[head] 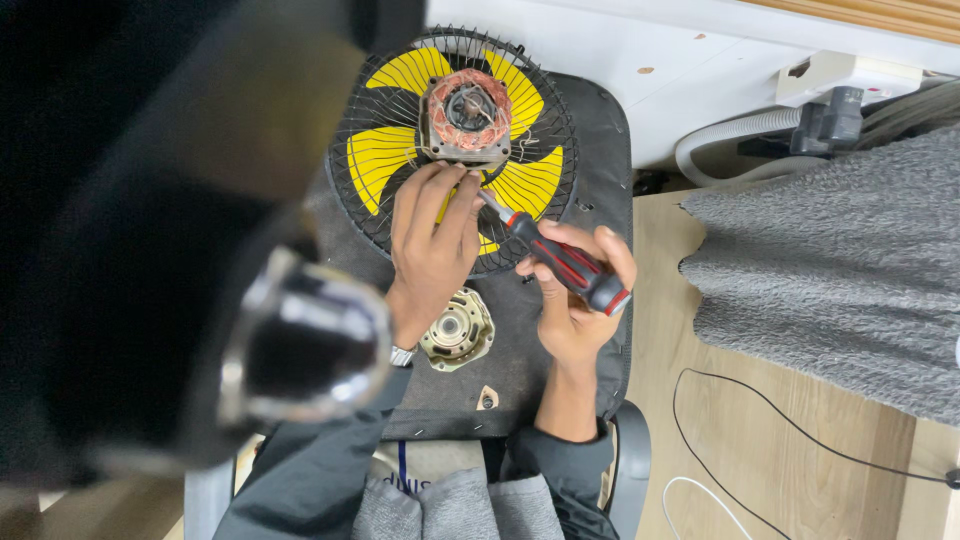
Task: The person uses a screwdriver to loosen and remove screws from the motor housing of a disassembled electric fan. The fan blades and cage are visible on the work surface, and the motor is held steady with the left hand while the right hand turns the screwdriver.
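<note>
Two hands work over a fan (400,160) with yellow blades in a black wire cage, lying flat on a dark padded seat (600,150). On its middle sits the bare motor (466,115). Left hand (432,250) presses down just below the motor, fingers together. Right hand (572,300) has its fingers clamped on a red-and-black screwdriver (555,255), tip by the motor. Near the wrists lies a round metal motor cover (457,332).

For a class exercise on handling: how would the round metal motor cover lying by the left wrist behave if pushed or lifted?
The motor cover looks like rigid metal, probably heavy for its size. Lying flat on the dark seat pad, it seems unlikely to roll.
</note>
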